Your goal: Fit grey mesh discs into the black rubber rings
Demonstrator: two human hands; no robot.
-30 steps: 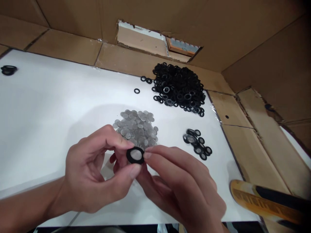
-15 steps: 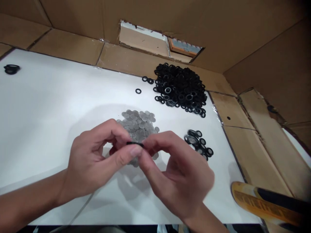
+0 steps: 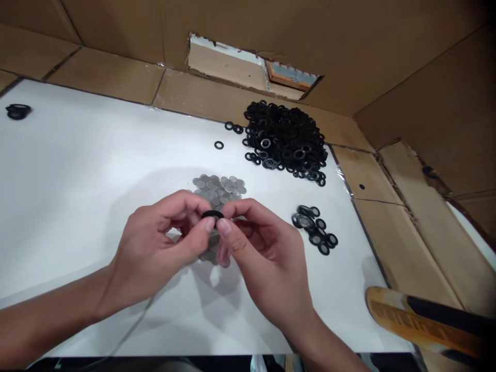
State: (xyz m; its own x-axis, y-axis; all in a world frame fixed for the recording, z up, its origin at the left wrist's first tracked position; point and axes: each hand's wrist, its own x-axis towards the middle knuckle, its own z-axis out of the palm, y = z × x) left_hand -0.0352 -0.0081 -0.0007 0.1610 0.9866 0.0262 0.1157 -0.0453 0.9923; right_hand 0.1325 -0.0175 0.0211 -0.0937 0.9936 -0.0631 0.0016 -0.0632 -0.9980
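Observation:
Between the thumbs and fingertips of both hands is a small black ring (image 3: 212,213), tilted, with a grey disc partly showing inside it. My left hand (image 3: 163,240) pinches its left side. My right hand (image 3: 267,253) grips the right side, thumb against the near edge. Below and behind the fingers lies a pile of thin grey discs (image 3: 217,189), partly hidden by the hands. To the right is a small group of black rings with grey centres (image 3: 316,239). A large heap of black rings (image 3: 287,129) sits at the back right.
A single black ring (image 3: 219,145) lies left of the heap. Several dark rings (image 3: 18,111) are stacked at the far left of the white table (image 3: 96,139). Cardboard walls (image 3: 368,62) enclose the back and right. A yellow-and-black cylindrical object (image 3: 411,315) juts in at lower right.
Both hands have shifted slightly upward. The ring has tipped to show more of its face, and the right thumb has moved up onto its near edge.

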